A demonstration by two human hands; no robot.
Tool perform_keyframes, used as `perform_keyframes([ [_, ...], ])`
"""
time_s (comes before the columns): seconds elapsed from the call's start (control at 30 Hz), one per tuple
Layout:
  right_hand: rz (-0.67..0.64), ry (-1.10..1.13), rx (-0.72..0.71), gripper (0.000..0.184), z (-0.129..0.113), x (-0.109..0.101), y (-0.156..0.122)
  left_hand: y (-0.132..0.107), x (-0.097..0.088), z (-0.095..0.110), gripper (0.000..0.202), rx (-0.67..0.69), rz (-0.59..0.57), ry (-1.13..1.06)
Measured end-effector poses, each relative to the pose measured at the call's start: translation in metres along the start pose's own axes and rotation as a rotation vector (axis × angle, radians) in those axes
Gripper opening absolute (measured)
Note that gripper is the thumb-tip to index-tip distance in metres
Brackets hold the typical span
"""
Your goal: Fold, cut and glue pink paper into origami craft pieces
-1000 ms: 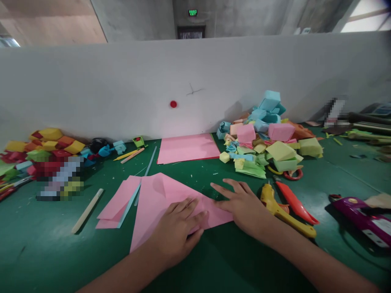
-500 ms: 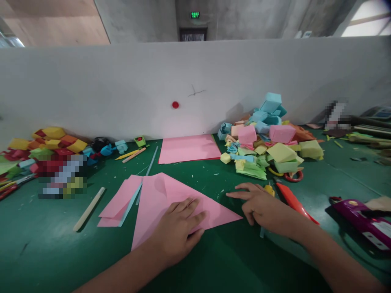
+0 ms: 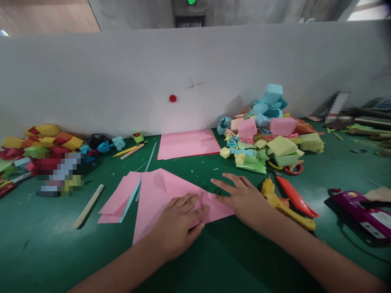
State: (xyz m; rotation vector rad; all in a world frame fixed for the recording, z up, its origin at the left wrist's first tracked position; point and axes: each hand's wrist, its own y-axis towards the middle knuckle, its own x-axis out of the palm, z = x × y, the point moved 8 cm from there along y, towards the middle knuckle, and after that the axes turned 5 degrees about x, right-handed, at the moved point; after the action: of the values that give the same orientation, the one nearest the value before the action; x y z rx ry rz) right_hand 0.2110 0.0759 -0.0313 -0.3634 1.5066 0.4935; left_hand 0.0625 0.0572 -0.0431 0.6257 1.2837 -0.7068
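A folded sheet of pink paper (image 3: 152, 203) lies flat on the green table (image 3: 232, 260), its pointed end toward the right. Across its middle my left hand (image 3: 180, 221) rests with fingers stretched out, pressing the sheet down. Over the pointed right end is my right hand (image 3: 244, 199), fingers spread; it covers the tip, and its thumb is hidden. Neither hand grasps anything. Left of the sheet are smaller folded pink papers (image 3: 119, 197) with a blue strip. Just right of my right hand lies a yellow glue gun (image 3: 287, 207).
A pink paper stack (image 3: 187, 144) lies by the white partition (image 3: 122, 81). Folded paper shapes (image 3: 281, 148) are heaped at right, more colored ones (image 3: 50, 140) at left. A red cutter (image 3: 296, 195), a purple device (image 3: 363, 211) and a wooden stick (image 3: 88, 205) lie around.
My right hand has moved left from beside the paper's tip onto it, uncovering the yellow glue gun. My left hand stays on the sheet. The view has tilted slightly down.
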Motion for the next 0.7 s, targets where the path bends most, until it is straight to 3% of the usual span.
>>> perform_keyframes([
  [0.43, -0.156, 0.328, -0.061, 0.046, 0.05, 0.004, -0.035, -0.003, 0.006, -0.005, 0.046, -0.033, -0.059, 0.015],
  [0.57, -0.1, 0.333, -0.108, 0.039, 0.044, -0.001, -0.031, -0.002, 0.004, -0.004, 0.045, -0.031, -0.033, -0.006],
  [0.7, 0.011, 0.296, -0.062, 0.053, 0.027, 0.003, -0.015, 0.0, 0.003, -0.004, 0.045, -0.033, -0.042, 0.003],
])
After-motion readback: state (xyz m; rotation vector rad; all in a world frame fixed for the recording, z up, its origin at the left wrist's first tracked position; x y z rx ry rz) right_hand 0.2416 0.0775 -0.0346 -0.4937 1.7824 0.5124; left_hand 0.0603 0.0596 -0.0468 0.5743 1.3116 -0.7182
